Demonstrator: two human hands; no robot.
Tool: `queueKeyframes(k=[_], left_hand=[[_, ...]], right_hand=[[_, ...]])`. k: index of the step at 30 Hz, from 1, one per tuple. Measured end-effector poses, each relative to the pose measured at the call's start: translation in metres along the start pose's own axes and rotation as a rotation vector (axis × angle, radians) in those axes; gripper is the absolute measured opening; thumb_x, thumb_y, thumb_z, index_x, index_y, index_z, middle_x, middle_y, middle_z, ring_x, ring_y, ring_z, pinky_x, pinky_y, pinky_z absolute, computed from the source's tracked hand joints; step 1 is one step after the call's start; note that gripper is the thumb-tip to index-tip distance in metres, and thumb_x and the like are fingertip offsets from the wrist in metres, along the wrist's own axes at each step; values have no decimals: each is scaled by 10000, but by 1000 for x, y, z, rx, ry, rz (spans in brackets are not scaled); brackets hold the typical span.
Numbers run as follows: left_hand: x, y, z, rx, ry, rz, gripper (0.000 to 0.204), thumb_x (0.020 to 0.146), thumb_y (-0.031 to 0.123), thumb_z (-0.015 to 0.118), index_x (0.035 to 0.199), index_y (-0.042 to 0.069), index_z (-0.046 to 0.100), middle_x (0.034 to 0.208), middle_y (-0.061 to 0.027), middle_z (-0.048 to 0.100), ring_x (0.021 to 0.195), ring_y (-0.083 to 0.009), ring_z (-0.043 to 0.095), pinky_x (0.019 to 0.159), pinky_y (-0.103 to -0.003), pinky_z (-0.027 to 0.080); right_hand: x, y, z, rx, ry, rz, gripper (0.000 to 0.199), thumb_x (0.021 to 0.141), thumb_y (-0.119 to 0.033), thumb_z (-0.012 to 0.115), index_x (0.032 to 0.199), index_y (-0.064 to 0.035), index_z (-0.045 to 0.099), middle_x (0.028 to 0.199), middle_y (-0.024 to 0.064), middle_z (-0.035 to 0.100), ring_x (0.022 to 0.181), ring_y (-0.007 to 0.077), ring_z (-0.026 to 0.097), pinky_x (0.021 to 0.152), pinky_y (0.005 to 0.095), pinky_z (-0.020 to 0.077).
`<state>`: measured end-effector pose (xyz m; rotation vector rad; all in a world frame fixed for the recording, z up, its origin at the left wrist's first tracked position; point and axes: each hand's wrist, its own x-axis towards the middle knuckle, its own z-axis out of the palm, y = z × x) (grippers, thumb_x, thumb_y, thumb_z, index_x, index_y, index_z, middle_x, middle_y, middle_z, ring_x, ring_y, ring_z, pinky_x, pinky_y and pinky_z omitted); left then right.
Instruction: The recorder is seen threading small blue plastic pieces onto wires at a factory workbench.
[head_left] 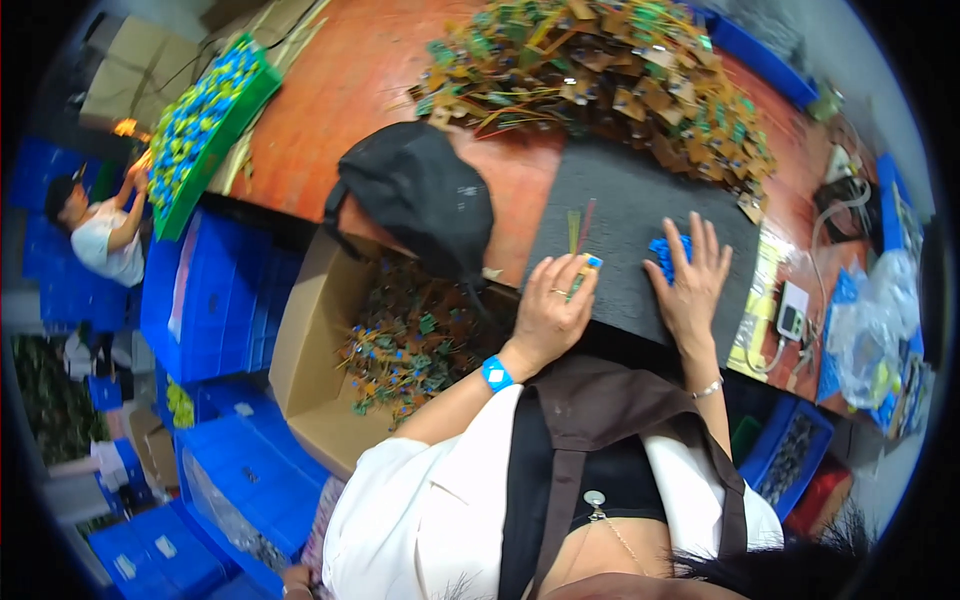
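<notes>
My left hand (pixel 555 312), wearing a ring, pinches a small circuit board (pixel 578 283) above the edge of a dark grey mat (pixel 610 200). Thin red and yellow-green wires (pixel 575 230) stick up from the board, and a blue part shows at its corner. My right hand (pixel 693 285) lies with fingers spread beside and partly over a small heap of blue pieces (pixel 660 248) on the mat. Beyond the mat rises a large pile of brown and green circuit boards with wires (pixel 600 90). Left of my left hand, a cardboard box (pixel 310 350) contains many wired boards (pixel 410 340).
A black cloth cap or bag (pixel 410 185) lies on the red table (pixel 310 90) by the box. A green tray (pixel 250 95) of blue and yellow pieces stands far left, near another person (pixel 110 235). Blue crates (pixel 225 300) are stacked left. A white corded device (pixel 792 310) sits right.
</notes>
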<state>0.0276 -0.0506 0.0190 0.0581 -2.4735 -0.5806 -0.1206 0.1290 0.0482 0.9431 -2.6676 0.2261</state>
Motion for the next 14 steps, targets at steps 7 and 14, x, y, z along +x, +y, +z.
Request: queueKeyframes(k=[7, 14], left_hand=[[4, -6, -5, 15, -21, 30, 366, 829, 69, 736, 1191, 24, 698, 1293, -146, 618, 1202, -327, 566, 1041, -477, 436], [7, -19, -5, -319, 33, -76, 271, 886, 14, 702, 1155, 43, 721, 1227, -145, 651, 1128, -335, 592, 999, -435, 464]], right_hand=[[19, 0, 11, 187, 104, -35, 359, 909, -301, 712, 1235, -150, 712, 1342, 112, 639, 1290, 333, 544, 1135, 519, 354], [27, 8, 23, 378, 42, 42, 350, 887, -241, 736, 1212, -110, 721, 1329, 133, 644, 1281, 343, 554, 1124, 486, 383]])
